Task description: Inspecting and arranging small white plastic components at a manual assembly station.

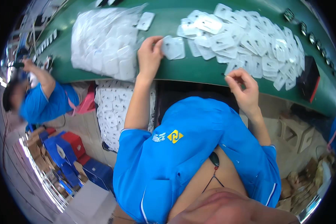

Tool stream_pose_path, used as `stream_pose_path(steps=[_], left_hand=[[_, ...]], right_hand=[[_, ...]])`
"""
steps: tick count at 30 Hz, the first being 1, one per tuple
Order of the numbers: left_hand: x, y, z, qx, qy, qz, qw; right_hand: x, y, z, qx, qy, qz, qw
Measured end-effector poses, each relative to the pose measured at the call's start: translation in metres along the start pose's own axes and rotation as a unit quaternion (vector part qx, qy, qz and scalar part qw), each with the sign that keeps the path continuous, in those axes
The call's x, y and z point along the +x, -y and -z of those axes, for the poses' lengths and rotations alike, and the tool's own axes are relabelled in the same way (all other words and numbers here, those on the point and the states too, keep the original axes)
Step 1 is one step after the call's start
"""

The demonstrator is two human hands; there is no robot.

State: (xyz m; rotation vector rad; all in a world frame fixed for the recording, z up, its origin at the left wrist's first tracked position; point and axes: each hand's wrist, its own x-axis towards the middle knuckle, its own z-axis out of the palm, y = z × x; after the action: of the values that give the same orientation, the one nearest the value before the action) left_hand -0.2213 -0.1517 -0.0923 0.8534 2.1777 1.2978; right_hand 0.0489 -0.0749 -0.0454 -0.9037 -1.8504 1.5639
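Note:
My left hand [150, 54] rests on the green table [198, 69] and grips a small clear plastic packet [173, 47] by its edge. My right hand [243, 86] hovers at the table's near edge with fingers curled and pinched; whether anything small sits between them is too fine to see. A spread heap of several similar white packets [250, 41] lies just beyond my right hand. A large clear bag filled with packets [104, 41] lies to the left of my left hand.
Under the table stands another bag of packets [112, 112]. A co-worker in a blue shirt [44, 100] sits at the left. Blue and red crates [71, 153] lie on the floor. A black and red device [310, 79] sits at the table's right.

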Motion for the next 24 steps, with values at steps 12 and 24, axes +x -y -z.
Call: stream_pose_path(steps=[12,24], left_hand=[[0.066,0.022,0.02,0.467,-0.184,-0.351,0.79],[0.052,-0.014,0.015,0.242,-0.112,-0.286,0.92]], right_hand=[[0.0,0.005,-0.007,-0.002,0.027,-0.002,1.0],[0.0,0.006,-0.004,-0.008,0.008,0.01,1.0]])
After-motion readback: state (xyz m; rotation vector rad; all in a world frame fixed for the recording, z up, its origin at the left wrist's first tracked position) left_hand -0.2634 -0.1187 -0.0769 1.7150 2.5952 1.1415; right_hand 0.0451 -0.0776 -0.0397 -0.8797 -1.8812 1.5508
